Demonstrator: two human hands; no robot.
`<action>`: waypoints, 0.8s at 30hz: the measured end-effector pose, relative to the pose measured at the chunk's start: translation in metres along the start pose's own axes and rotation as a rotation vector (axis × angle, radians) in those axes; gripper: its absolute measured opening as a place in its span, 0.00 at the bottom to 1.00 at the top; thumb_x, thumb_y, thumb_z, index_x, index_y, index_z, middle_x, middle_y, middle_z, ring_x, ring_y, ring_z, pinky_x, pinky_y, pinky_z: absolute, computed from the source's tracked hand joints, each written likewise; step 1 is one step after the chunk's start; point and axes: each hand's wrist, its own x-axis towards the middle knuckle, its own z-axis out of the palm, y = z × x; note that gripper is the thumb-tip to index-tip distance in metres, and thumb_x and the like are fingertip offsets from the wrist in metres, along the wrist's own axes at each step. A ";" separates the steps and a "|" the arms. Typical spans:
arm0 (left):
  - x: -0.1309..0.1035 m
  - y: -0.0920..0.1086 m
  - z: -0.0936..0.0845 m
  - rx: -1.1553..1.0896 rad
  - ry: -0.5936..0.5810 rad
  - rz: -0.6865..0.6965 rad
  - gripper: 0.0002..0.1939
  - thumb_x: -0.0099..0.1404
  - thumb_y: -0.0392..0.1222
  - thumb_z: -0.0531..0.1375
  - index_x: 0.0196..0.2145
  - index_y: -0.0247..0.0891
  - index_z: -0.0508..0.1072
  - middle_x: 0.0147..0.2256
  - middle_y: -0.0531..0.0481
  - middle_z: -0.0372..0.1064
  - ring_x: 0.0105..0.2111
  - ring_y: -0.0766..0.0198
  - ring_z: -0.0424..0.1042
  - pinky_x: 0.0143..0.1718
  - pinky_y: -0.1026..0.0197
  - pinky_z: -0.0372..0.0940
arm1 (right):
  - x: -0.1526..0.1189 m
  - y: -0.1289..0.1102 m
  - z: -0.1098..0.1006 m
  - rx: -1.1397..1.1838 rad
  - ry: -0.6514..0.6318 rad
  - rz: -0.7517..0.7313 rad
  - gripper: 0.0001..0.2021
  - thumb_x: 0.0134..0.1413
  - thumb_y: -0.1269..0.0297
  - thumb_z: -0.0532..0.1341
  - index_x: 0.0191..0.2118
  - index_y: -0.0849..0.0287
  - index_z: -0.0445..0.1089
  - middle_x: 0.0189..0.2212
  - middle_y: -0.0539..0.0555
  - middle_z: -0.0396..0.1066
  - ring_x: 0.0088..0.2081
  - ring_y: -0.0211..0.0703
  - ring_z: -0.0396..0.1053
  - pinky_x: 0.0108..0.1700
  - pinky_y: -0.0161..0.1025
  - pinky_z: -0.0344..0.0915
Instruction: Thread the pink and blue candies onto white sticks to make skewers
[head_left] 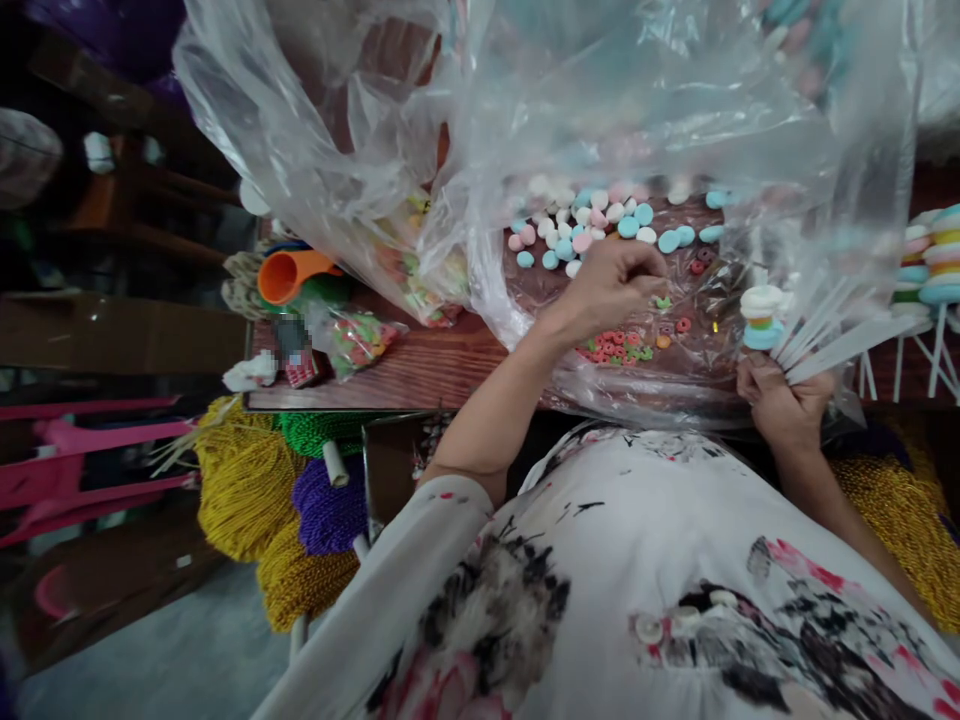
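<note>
The right hand (784, 395) is clamped on a fanned bundle of thin white sticks (855, 347), which spread upward and to the right out of its grip. Just above this grip's thumb and fingers stands a short stack of round sweets (761, 318), white at the top, orange and green in the middle and light blue at the bottom.

The left hand (619, 275) is well to the left of that grip, its fingers curled. A small green piece (661, 302) shows right by its fingertips; I cannot tell whether they pinch it, nor whether thumb and fingers meet.

Just below the left hand lies a cluster of small red rings and green bits (611, 348), and a little orange ring (663, 341) sits between the two hands. Beyond the left hand are scattered flat, round sweets in pale blue, pink and white (566, 235), with a large clear plastic bag (675, 110) farther off. Well left of the left hand, an orange plastic scoop (296, 275) rests on the dark red wooden table (420, 365). To the right of the right hand's grip stand more striped stacks on white sticks (941, 255)
</note>
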 end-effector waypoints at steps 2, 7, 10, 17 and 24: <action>-0.008 0.000 -0.012 -0.072 0.072 -0.039 0.01 0.58 0.33 0.64 0.28 0.34 0.76 0.26 0.53 0.72 0.27 0.69 0.67 0.31 0.64 0.62 | -0.001 0.004 -0.004 -0.099 -0.036 -0.048 0.21 0.61 0.57 0.65 0.19 0.57 0.63 0.17 0.47 0.60 0.19 0.33 0.56 0.22 0.36 0.52; -0.034 -0.001 0.000 -0.193 0.110 -0.084 0.03 0.57 0.35 0.67 0.27 0.34 0.77 0.26 0.52 0.74 0.26 0.70 0.69 0.30 0.66 0.63 | 0.000 0.011 -0.014 -0.387 -0.157 -0.206 0.17 0.58 0.60 0.68 0.20 0.57 0.68 0.19 0.48 0.67 0.22 0.37 0.64 0.27 0.38 0.60; -0.044 -0.005 0.010 -0.207 0.160 -0.104 0.02 0.57 0.35 0.66 0.27 0.34 0.78 0.26 0.53 0.74 0.25 0.71 0.69 0.29 0.67 0.64 | 0.000 0.001 -0.018 -0.302 -0.063 -0.130 0.19 0.61 0.58 0.66 0.21 0.57 0.66 0.19 0.46 0.64 0.21 0.36 0.61 0.25 0.37 0.59; -0.042 0.014 0.018 -0.348 0.187 -0.038 0.06 0.60 0.40 0.68 0.30 0.34 0.78 0.27 0.52 0.75 0.27 0.70 0.73 0.30 0.66 0.69 | 0.003 -0.030 -0.015 -0.546 -0.232 -0.382 0.15 0.60 0.64 0.65 0.23 0.56 0.67 0.18 0.46 0.64 0.21 0.36 0.61 0.26 0.37 0.58; -0.045 0.018 0.018 -0.514 0.134 -0.145 0.09 0.61 0.43 0.69 0.33 0.34 0.79 0.29 0.51 0.77 0.28 0.67 0.77 0.33 0.63 0.76 | 0.013 -0.028 -0.003 -0.739 -0.276 -0.473 0.05 0.58 0.68 0.61 0.31 0.55 0.71 0.19 0.48 0.66 0.20 0.38 0.61 0.26 0.38 0.58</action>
